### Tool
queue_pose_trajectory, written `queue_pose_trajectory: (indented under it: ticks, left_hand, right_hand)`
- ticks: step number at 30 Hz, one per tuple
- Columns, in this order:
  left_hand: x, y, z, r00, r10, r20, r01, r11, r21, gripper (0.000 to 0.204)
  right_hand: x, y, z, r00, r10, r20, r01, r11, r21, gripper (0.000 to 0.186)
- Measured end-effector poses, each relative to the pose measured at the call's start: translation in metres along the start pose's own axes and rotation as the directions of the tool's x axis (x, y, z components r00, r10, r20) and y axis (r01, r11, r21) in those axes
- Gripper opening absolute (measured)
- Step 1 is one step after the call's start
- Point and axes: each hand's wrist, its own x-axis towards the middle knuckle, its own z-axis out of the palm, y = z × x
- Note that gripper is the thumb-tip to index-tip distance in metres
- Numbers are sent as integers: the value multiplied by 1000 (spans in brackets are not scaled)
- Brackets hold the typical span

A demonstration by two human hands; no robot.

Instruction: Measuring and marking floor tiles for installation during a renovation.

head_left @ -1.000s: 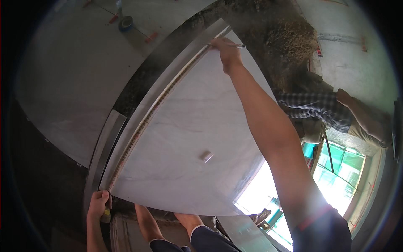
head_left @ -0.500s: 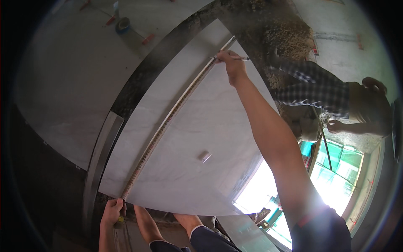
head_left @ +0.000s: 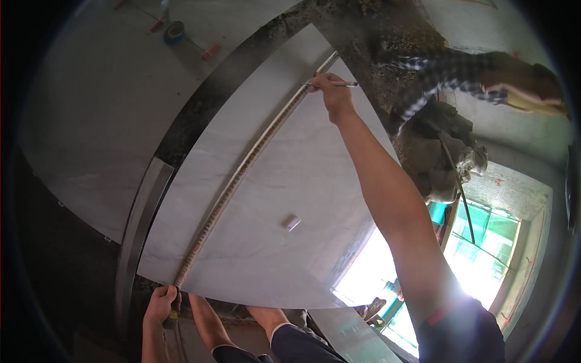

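A large pale, glossy tile [head_left: 272, 199] fills the middle of the view. Across it runs the long blade of a tape measure [head_left: 245, 166], from the near left corner toward the far tip. My left hand [head_left: 161, 304] is closed round the tape measure's case at the tile's near edge; a bit of yellow shows below the fingers. Out at the far end, my right hand [head_left: 333, 95] pinches a slim pen [head_left: 345, 84], its tip at the blade, and the fingers rest by the tape. A small white block [head_left: 293, 224] lies on the tile.
A metal straightedge [head_left: 142, 218] lies along the tile's left side. Beyond a dark gap, laid tiles [head_left: 103, 139] carry a blue tape roll [head_left: 174, 32] and red clips [head_left: 211, 52]. At right are a person in checked clothing [head_left: 451, 75], a grey crumpled sack [head_left: 439, 151] and a bright window [head_left: 481, 248].
The person in checked clothing has shifted toward the upper right and bent over, uncovering more of the grey sack. My hands, the tape measure and the pen hold nearly the same places.
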Motion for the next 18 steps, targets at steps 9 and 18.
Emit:
queue_pose_trajectory:
  ticks: [9, 18]
  left_hand:
    - [1, -3, -2, 1000, 2, 20, -2, 1000, -19, 43]
    - [1, -4, -3, 998, 46, 37, -46, 999, -13, 46]
  right_hand:
    - [2, 2, -3, 1000, 18, 0, -18, 1000, -12, 14]
    - [0, 0, -1, 999, 39, -24, -42, 993, -111, 17]
